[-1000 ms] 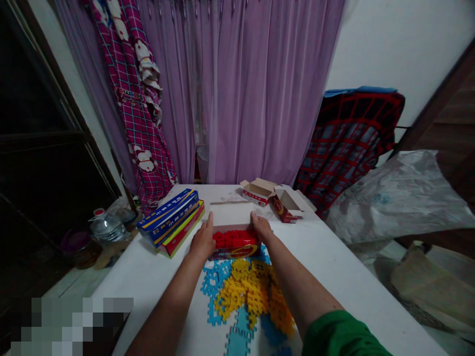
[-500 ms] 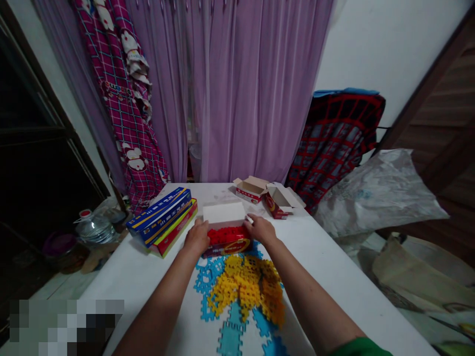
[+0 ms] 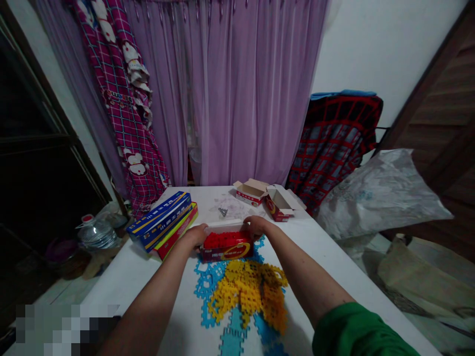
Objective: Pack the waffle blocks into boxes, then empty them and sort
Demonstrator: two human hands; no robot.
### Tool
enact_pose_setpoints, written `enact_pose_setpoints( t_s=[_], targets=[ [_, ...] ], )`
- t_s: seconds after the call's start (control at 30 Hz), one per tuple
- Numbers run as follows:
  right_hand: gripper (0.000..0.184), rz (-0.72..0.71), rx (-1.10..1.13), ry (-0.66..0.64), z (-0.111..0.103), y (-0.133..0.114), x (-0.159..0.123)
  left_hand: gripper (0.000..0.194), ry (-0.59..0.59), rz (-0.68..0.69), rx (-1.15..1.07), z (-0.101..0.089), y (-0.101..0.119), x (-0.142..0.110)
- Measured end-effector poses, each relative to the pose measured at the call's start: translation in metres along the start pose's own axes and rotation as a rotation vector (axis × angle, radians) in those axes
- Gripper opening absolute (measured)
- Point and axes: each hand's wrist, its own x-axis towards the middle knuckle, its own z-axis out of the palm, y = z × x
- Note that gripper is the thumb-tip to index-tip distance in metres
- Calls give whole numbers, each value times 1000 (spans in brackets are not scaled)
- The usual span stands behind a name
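Two hands have hold of the box (image 3: 227,252): the left hand (image 3: 196,237) at its nine o'clock end, its grip part closed on the wall, and the right hand (image 3: 257,227) at the three o'clock end, its grip curled over the far corner. Some fingertips are hidden behind the card, so their exact placing cannot be told. The box sits upright and open-topped near the middle of the counter (image 3: 319,277), filled with red pieces (image 3: 226,240), a pale flap (image 3: 227,225) along its twelve o'clock edge. From the box, yellow pieces (image 3: 248,287) lie heaped at five to six o'clock, partly over blue pieces (image 3: 208,282), which spread round to seven; more blue shows just beside the box at four. Teal pieces (image 3: 233,333) are linked at six, nearest the person. At ten o'clock blue boxes (image 3: 163,217) lean together beside a red-and-green box (image 3: 178,231). Two open boxes stand at one o'clock: a low one (image 3: 250,194) and a tilted-looking one (image 3: 277,205) beside it. Farther out, a curtain (image 3: 256,94) hangs at twelve, a jug (image 3: 97,235) rests at nine, and a plastic bag (image 3: 378,193) bulges at two.
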Motion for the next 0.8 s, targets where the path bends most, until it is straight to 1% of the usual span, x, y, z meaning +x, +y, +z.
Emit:
enact_pose_setpoints(
  t_s=[0.07, 0.13, 0.17, 0.27, 0.37, 0.43, 0.53, 0.63, 0.7, 0.8],
  targets=[
    [43, -25, -24, 54, -1, -2, -3, 38, 33, 6, 10, -2, 3, -3],
    [37, -66, -57, 158, 0, -1, -11, 33, 120, 22, 30, -2, 6, -9],
    [37, -85, -73, 217, 1, 0, -16, 34, 176, 32, 40, -2, 7, -13],
    [45, -109, -108, 370, 10, 6, -32, 39, 327, 61, 57, 4, 13, -27],
    [50, -117, -91, 531, 24, 17, -44, 44, 429, 66, 52, 13, 18, -42],
    [47, -134, -8, 623, 35, 27, -46, 44, 479, 74, 47, 21, 21, -49],
    [40, -161, 209, 694, 51, 45, -46, 44, 527, 110, 43, 38, 24, -54],
    [37, -159, 457, 743, 62, 62, -43, 44, 555, 151, 31, 60, 28, -54],
    [41, -99, 555, 763, 66, 69, -42, 43, 553, 165, -2, 76, 30, -53],
    [44, 41, 587, 739, 64, 74, -41, 39, 572, 136, -67, 93, 31, -54]
  ],
)
